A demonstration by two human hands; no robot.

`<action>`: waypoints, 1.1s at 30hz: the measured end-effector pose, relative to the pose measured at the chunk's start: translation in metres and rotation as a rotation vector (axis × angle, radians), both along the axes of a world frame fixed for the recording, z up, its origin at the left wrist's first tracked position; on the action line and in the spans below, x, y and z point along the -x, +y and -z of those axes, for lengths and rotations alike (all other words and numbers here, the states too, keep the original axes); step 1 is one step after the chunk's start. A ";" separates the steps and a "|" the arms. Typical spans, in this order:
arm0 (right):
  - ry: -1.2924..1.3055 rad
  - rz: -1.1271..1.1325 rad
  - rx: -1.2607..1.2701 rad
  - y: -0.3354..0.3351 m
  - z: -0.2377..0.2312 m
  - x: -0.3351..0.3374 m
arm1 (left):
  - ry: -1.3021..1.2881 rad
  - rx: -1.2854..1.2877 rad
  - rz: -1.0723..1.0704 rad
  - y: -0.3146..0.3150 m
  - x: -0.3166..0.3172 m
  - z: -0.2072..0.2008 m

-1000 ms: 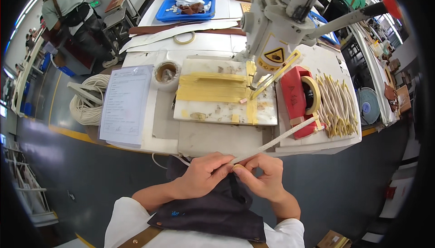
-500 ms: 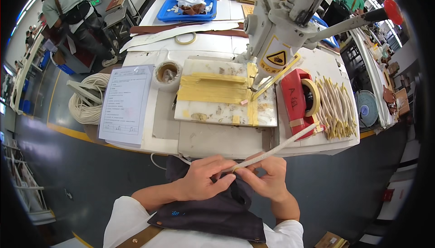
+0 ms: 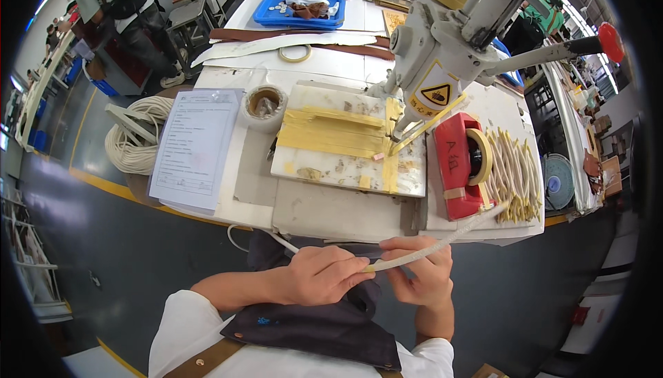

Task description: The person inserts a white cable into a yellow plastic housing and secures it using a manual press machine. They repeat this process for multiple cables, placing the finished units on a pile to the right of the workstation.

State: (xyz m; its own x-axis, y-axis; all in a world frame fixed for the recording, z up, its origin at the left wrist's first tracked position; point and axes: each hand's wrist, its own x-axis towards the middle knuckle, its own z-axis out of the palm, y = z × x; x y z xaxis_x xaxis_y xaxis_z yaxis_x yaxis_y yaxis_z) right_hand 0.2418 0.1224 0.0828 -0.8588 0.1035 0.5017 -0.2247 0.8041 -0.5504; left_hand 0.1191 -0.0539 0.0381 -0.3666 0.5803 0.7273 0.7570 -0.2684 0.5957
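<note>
A white cord (image 3: 429,251) runs across the front of my body, bending up to the right toward the table. My left hand (image 3: 323,274) is closed on it, pinching it between thumb and fingers. A small yellowish band shows on the cord just beyond the left fingertips. Beside it, my right hand (image 3: 423,276) has thumb and curled fingers apart, with the cord passing over them; it does not visibly pinch the cord. The cord's free end lies near a red tape dispenser (image 3: 452,164) and a bundle of short white cords with yellow ends (image 3: 514,174).
A grey lever press (image 3: 442,67) with a red-knobbed handle stands over a taped white board (image 3: 324,160). Left of it are a tape roll (image 3: 264,107), a printed sheet (image 3: 193,147) and a cord coil (image 3: 138,140). A blue tray (image 3: 300,19) sits farther back.
My right thumb and fingers have come apart from their pinch at the cord and moved slightly right. My left hand stays closed on the cord. The view has shifted slightly.
</note>
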 end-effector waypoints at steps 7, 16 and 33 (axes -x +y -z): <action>0.124 0.070 0.273 -0.009 0.034 0.000 | -0.548 0.211 0.386 -0.005 -0.004 -0.002; 0.203 -0.003 0.692 -0.019 0.063 -0.004 | -1.767 0.557 1.093 0.000 0.002 0.008; 0.045 -0.087 1.493 -0.036 0.048 -0.019 | 0.365 0.214 -0.073 -0.007 0.012 0.007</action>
State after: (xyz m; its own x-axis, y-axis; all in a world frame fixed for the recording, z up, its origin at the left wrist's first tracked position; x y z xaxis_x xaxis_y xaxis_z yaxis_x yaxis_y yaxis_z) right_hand 0.2608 0.0861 0.0345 -0.8762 0.4819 0.0084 -0.2800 -0.4948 -0.8226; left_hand 0.1070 -0.0611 0.0316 -0.1532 0.7142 0.6829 0.9408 -0.1061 0.3221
